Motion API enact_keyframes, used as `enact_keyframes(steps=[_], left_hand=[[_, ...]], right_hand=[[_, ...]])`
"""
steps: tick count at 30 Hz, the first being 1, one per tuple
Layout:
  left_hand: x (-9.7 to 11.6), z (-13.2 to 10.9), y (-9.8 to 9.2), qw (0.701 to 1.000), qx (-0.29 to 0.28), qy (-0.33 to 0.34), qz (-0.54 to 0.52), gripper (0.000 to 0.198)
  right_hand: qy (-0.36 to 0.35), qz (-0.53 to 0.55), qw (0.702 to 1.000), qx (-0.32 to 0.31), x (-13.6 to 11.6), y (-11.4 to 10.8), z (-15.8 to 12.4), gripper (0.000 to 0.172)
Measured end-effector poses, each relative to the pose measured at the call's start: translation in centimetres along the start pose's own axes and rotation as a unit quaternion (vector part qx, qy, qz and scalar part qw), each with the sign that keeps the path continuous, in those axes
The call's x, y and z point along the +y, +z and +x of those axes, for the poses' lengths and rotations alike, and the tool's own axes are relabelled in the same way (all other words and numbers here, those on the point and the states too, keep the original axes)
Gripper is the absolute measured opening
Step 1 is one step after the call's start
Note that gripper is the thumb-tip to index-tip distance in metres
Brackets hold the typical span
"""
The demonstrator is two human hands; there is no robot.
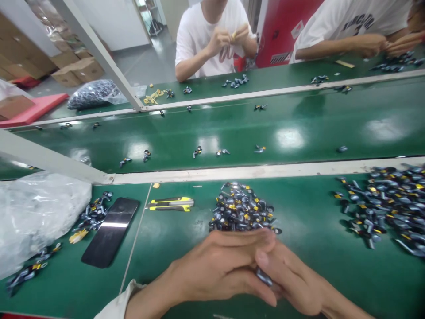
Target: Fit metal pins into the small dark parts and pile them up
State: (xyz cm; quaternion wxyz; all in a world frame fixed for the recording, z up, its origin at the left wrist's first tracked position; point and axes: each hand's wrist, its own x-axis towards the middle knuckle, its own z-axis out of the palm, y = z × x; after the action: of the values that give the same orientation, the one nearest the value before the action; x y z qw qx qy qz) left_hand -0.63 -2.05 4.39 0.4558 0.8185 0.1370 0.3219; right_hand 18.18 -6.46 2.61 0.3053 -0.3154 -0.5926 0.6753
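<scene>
My left hand (pixel 221 262) and my right hand (pixel 295 277) are pressed together at the near edge of the green table. A small dark metal part (pixel 264 277) shows between them, under my right thumb and against the fingers of my left hand. Most of it is hidden, so I cannot tell its full shape. Right behind my fingers lies a pile of similar small parts (pixel 242 206), dark with yellow bits. A larger heap of the same parts (pixel 395 204) spreads out on the right.
A yellow-and-black utility knife (pixel 171 204) and a black phone (pixel 110 232) lie to the left, by a clear plastic bag (pixel 40 217). Beyond a white rail (pixel 215 173), a green conveyor belt (pixel 232 128) carries scattered parts. Two people work across it.
</scene>
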Motion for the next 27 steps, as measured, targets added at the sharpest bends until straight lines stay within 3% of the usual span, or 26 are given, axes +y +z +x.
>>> enact_keyframes(steps=[7,12,16,20,24,27], left_hand=[[-0.6,-0.4,0.4,1.000,0.012,0.007,-0.025,0.068],[-1.4,-1.1,0.5,0.999,0.018,0.006,-0.039,0.062],[-0.8,-0.3,0.2,0.999,0.043,0.013,0.005,0.048],[0.9,0.8,0.3,0.980,0.139,0.046,0.132,0.022],[1.7,0.6,0.9,0.971,0.164,0.048,0.165,0.023],[1.5,0.1,1.3,0.972,0.167,0.033,0.159,0.030]], right_hand=[[-0.077,-0.134,0.988,0.012,-0.5,-0.4,0.1,0.058],[-0.107,-0.162,0.981,0.005,-0.6,-0.2,0.6,0.052],[-0.021,-0.087,0.995,0.031,-0.7,0.0,0.5,0.059],[0.035,-0.066,0.995,0.069,-1.1,0.1,0.2,0.071],[-0.005,-0.129,0.988,0.086,-1.0,0.0,0.0,0.069],[-0.084,-0.194,0.972,0.107,-0.4,-0.1,0.0,0.066]])
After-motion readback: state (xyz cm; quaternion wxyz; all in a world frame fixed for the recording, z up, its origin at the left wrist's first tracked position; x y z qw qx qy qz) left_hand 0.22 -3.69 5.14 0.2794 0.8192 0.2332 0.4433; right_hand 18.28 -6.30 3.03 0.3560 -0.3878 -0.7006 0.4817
